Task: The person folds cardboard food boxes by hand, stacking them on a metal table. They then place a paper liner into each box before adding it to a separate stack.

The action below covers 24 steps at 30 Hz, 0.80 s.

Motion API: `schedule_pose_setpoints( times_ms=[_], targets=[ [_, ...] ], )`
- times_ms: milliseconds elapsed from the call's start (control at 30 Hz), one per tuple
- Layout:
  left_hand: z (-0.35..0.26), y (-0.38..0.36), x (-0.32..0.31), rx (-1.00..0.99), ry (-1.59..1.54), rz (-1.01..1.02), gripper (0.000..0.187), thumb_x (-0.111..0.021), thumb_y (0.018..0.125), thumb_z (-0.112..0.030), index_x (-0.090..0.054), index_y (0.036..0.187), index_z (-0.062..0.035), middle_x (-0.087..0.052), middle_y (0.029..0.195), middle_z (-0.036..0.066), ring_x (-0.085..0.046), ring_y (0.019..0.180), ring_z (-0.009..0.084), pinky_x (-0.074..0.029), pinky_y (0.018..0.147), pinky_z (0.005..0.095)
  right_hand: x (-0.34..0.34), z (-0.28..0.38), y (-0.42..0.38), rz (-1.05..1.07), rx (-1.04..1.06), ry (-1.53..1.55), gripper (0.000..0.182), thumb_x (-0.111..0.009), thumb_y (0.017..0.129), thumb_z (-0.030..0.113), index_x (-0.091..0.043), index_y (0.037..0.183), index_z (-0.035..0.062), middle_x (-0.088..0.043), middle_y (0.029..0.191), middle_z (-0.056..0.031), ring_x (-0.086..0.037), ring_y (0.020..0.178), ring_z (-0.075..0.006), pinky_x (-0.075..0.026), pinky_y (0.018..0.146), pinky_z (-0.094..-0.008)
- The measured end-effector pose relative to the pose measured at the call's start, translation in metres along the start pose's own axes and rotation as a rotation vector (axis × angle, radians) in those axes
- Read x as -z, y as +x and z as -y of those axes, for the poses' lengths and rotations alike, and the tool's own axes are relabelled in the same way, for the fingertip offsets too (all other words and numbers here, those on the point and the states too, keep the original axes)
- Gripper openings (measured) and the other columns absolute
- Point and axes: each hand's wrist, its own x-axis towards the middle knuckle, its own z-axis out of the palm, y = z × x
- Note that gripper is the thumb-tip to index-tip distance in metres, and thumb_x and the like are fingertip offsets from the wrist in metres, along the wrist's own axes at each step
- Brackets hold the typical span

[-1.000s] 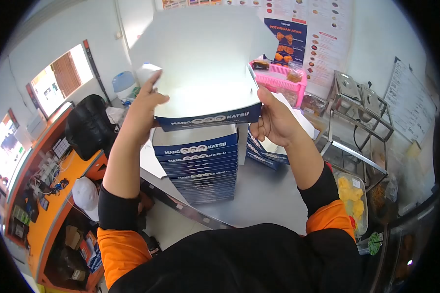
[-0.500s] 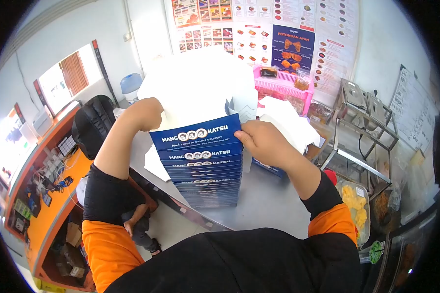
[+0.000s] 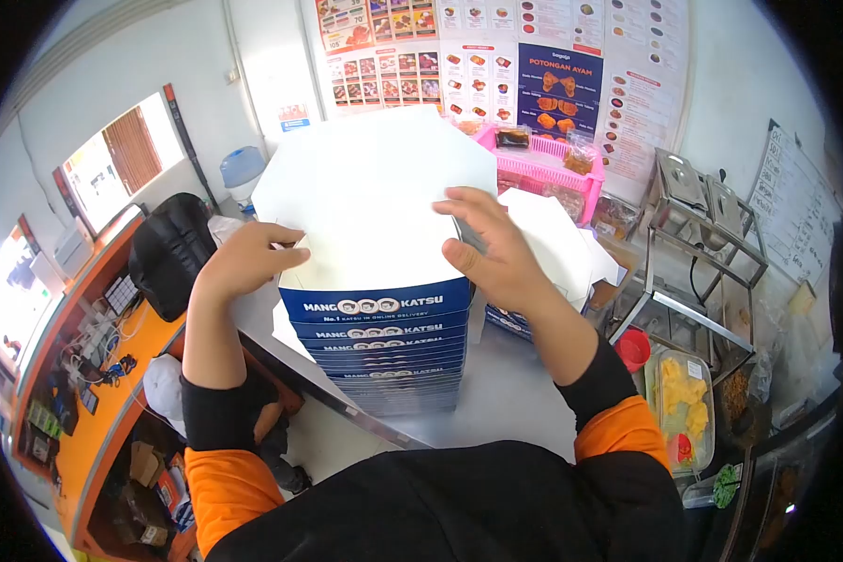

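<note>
A tall stack of nested blue paper food boxes [image 3: 384, 339] with white insides stands in front of me, printed "Mang Katsu". The topmost box [image 3: 375, 197] has its white lid flap raised at the back. At its left side is my left hand [image 3: 248, 260], thumb and forefinger apart over the box's edge. My right hand [image 3: 492, 245] is spread at the right side, fingertips over the rim and nothing gripped. Right of the stack, more white-lined boxes [image 3: 543, 248] lie on the metal table [image 3: 515, 384].
Behind the boxes is a pink basket [image 3: 567, 159] with sauce packets. A metal rack [image 3: 688, 309] stands at the right, beside a red cup [image 3: 632, 349] and a tray of yellow food [image 3: 684, 398]. A person in a cap [image 3: 166, 389] is low at the left, near an orange counter [image 3: 112, 412].
The topmost box has come down level on the stack. Both hands have loosened from its sides, and the fingers of my right hand have spread.
</note>
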Motion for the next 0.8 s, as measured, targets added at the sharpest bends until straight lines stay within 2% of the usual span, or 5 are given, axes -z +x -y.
schedule_pose_setpoints(
  times_ms=[67,200,333,633,800],
  targets=[
    [0.015,-0.007,-0.004,-0.088,-0.245,-0.179,0.039,-0.06,0.075,-0.03,-0.065,0.096,0.0029,-0.061,0.103,0.015,-0.054,0.098,0.0242,-0.04,0.085,0.0327,-0.009,-0.016,0.004,0.09,-0.059,0.218,0.031,-0.055,0.086,0.029,-0.059,0.105,0.0056,-0.049,0.122,-0.0157,-0.035,0.124,-0.0294,-0.027,0.102,-0.036],
    [0.031,-0.011,-0.056,-0.473,-0.654,-0.187,0.047,-0.047,0.078,-0.038,-0.066,0.089,0.0034,-0.058,0.111,0.018,-0.035,0.125,0.034,-0.021,0.103,0.0435,-0.01,-0.023,-0.001,0.119,-0.121,0.213,0.023,-0.053,0.082,0.02,-0.061,0.098,0.006,-0.051,0.118,-0.0148,-0.033,0.126,-0.0297,-0.026,0.102,-0.0383],
    [0.039,-0.016,-0.09,-0.501,-0.776,-0.363,0.042,-0.044,0.069,-0.035,-0.062,0.076,0.0018,-0.057,0.093,0.014,-0.038,0.116,0.034,-0.023,0.099,0.0452,-0.014,-0.018,-0.01,0.119,-0.12,0.177,0.018,-0.052,0.079,0.017,-0.061,0.088,0.0047,-0.052,0.11,-0.0142,-0.033,0.125,-0.0336,-0.027,0.1,-0.0407],
    [0.05,-0.014,-0.102,-0.524,-0.88,-0.438,0.041,-0.048,0.073,-0.037,-0.062,0.076,0.0014,-0.056,0.091,0.014,-0.039,0.114,0.0373,-0.024,0.097,0.0477,-0.015,-0.023,-0.018,0.066,-0.082,0.209,0.015,-0.049,0.075,0.014,-0.058,0.08,0.0028,-0.054,0.1,-0.0157,-0.039,0.119,-0.0353,-0.028,0.099,-0.0409],
    [0.057,-0.011,-0.102,-0.553,-0.86,-0.415,0.045,-0.048,0.074,-0.039,-0.062,0.078,0.0031,-0.056,0.097,0.016,-0.038,0.116,0.0372,-0.023,0.098,0.0473,-0.016,-0.029,-0.016,0.029,0.004,0.21,0.033,-0.048,0.085,0.028,-0.056,0.099,-0.0007,-0.054,0.106,-0.0159,-0.04,0.119,-0.0305,-0.028,0.1,-0.038]
  ],
)
